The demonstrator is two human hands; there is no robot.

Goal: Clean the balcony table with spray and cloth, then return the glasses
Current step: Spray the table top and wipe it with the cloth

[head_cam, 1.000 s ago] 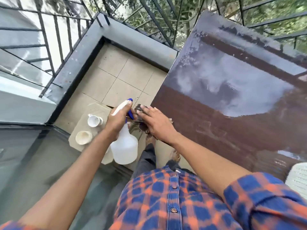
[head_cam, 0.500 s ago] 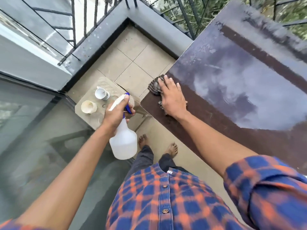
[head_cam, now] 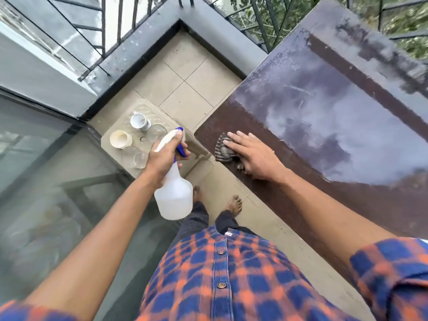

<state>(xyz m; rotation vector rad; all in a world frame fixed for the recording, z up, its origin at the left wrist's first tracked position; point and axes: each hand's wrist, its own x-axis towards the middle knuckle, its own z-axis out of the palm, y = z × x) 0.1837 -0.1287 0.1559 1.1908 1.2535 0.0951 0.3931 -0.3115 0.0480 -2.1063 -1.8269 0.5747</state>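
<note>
My left hand [head_cam: 165, 156] grips the neck of a white spray bottle [head_cam: 173, 198] with a blue trigger, held in the air left of the table. My right hand [head_cam: 252, 154] lies flat, fingers spread, pressing a dark striped cloth [head_cam: 222, 150] onto the near left corner of the brown table [head_cam: 324, 126], whose top is wet and reflective. On a beige stool [head_cam: 203, 154] below the bottle stand a white cup [head_cam: 140, 121], a cream cup [head_cam: 120, 139] and clear glasses [head_cam: 136, 157], partly hidden by my left hand.
A grey parapet [head_cam: 222, 31] with black railing runs behind the stool and table. A glass door [head_cam: 46, 170] fills the left side. My bare feet [head_cam: 234, 205] stand on the beige tiles between stool and table.
My right hand has gone from beside the bottle onto the table with the cloth and slid along its left corner. The bottle has stayed in my left hand.
</note>
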